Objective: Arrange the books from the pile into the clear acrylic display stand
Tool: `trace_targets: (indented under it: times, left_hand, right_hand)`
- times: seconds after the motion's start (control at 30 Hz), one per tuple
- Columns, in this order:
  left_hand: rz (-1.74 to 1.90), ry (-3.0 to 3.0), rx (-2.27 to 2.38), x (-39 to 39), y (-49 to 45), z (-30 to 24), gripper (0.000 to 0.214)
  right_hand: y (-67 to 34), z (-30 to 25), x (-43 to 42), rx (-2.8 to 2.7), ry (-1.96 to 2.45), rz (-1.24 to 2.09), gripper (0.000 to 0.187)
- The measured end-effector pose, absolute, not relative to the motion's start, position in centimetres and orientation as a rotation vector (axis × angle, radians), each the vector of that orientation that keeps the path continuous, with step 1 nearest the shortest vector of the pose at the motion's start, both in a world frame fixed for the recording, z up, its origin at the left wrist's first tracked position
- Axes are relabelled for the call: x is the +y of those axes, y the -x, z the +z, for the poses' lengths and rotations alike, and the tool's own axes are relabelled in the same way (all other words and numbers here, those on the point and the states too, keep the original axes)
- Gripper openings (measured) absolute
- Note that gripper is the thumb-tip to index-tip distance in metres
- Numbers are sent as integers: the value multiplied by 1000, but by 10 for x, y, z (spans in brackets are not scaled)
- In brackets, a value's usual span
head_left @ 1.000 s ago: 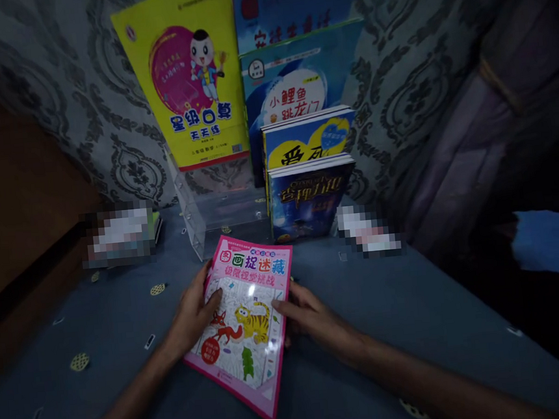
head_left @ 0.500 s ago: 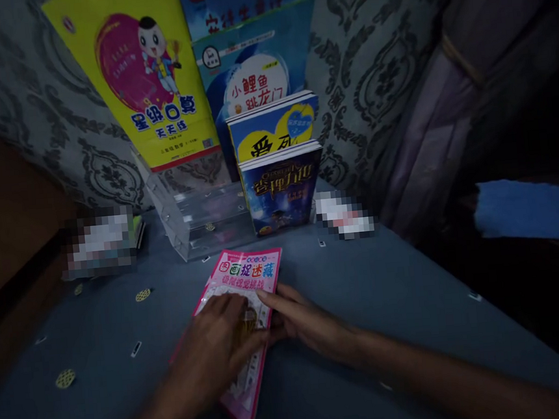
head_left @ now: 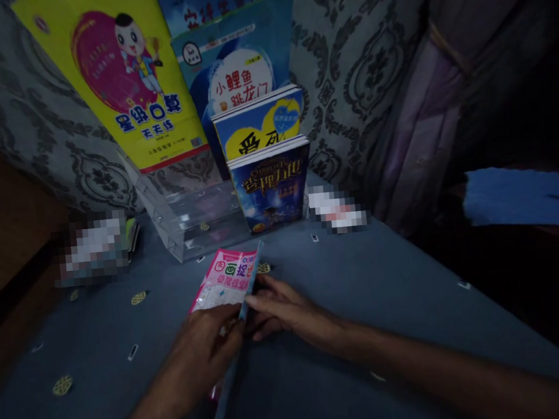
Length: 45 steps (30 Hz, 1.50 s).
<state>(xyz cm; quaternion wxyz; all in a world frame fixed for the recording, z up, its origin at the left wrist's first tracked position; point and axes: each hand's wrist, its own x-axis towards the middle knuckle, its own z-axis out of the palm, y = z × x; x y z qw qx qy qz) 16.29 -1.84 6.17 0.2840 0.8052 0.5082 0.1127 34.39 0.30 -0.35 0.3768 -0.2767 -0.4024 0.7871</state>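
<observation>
A thin pink-covered book (head_left: 224,281) with colourful Chinese title letters is tilted up on the table, its right edge raised and a bluish strip showing along that edge. My left hand (head_left: 206,346) lies over the lower part of the cover, with fingers bent and thumb near the raised edge, gripping the book. From the right, my right hand (head_left: 291,309) holds the raised edge, its thumb against it and its other fingers curled beside it. The lower cover is mostly hidden by my left hand.
Behind the book, a clear acrylic rack (head_left: 183,227) holds a yellow workbook (head_left: 117,87), a teal book (head_left: 241,50), a blue-and-yellow book (head_left: 233,132) and a dark blue book (head_left: 272,190). Blurred items lie on both sides. The blue-grey tablecloth (head_left: 390,304) ends at right.
The pink book's right edge has risen, so the cover is turned more steeply to the left. Both hands have shifted slightly left with it. The camera view has moved a little.
</observation>
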Motion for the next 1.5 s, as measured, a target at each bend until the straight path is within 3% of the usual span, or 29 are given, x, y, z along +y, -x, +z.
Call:
trace_targets:
  times: [0.7, 0.97, 1.07, 1.2, 1.5]
  left_hand:
    - [384, -2214, 1293, -20, -154, 49, 33]
    - [594, -2210, 1718, 28, -109, 17, 40]
    - [713, -2084, 1684, 42, -97, 4, 46]
    - [705, -2061, 1538, 46, -96, -1, 38]
    - [584, -2413, 1416, 49, -105, 3, 39]
  right_hand:
    - [-343, -11, 4, -1064, 776, 1923, 43]
    - [-345, -19, 6, -1048, 801, 1888, 38]
    - [-344, -15, 6, -1044, 791, 1901, 40]
    - [-346, -7, 9, -1107, 814, 1890, 40]
    - [-382, -8, 48, -1005, 1085, 1559, 26]
